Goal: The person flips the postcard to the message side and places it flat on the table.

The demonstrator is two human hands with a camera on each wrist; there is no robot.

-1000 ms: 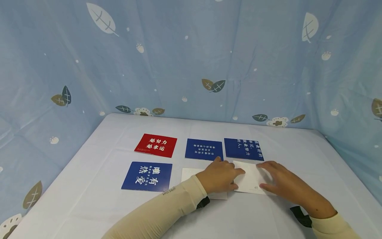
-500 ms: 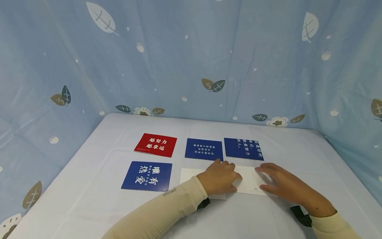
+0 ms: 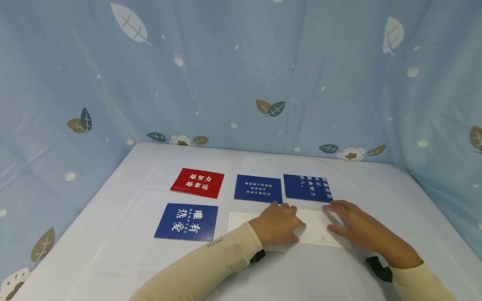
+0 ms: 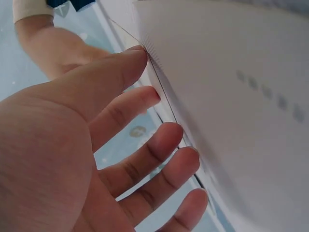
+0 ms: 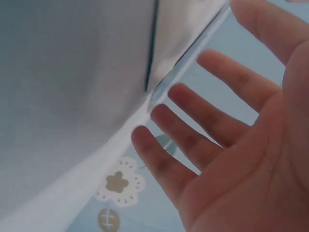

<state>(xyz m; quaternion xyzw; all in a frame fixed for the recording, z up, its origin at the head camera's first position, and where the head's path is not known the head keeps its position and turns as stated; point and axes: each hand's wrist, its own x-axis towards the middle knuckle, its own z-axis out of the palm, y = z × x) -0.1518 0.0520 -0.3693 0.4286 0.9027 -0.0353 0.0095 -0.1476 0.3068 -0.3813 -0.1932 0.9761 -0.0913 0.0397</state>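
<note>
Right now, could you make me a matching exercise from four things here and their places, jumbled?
1. red rectangular card with white lettering
2. blue rectangular card with the largest white lettering
3. blue leaf-patterned cloth backdrop
4. bare right hand

A. behind the white-covered table
B. at the right end of a white rectangular card
C. at the left end of the back row
D. just below the red card in the head view

Pairs: 1-C; 2-D; 3-A; 4-B

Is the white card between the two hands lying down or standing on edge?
Lying down: the head view shows the white card with its broad face turned up, low against the tablecloth.
</note>
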